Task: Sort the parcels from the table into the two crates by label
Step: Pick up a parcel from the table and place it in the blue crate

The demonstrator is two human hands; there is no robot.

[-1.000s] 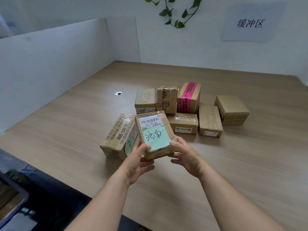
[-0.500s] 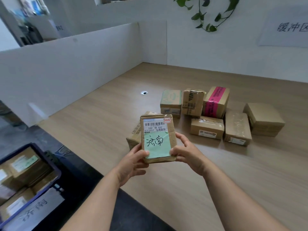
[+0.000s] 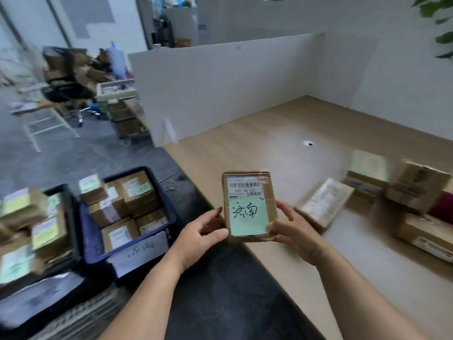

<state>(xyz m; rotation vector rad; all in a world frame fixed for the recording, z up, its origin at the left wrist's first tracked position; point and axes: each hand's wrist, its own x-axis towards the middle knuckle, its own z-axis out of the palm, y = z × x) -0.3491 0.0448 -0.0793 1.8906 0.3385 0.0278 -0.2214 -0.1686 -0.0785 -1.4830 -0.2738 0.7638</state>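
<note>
Parcel (image 3: pixel 248 207), green label reading 济南: being held upright over the bench's (image 3: pixel 282 148) near edge. Left hand (image 3: pixel 199 238) and right hand (image 3: pixel 293 229) are each pinching one side, thumbs on the face. Nearer crate (image 3: pixel 127 212), left on the floor, is showing a matching sign; far-left crate (image 3: pixel 36 241) is blurring, sign unreadable. Risk: dropping it into the wrong crate, or it sliding off the already stacked boxes.

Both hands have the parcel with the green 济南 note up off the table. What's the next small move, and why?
Probably carry the parcel left and down toward the nearer blue crate. The left hand and right hand grip its sides, its green note reads 济南, and the crate's front sign seems to show the same characters, though blurred. The crate already holds parcels, so aim for a gap.
</note>
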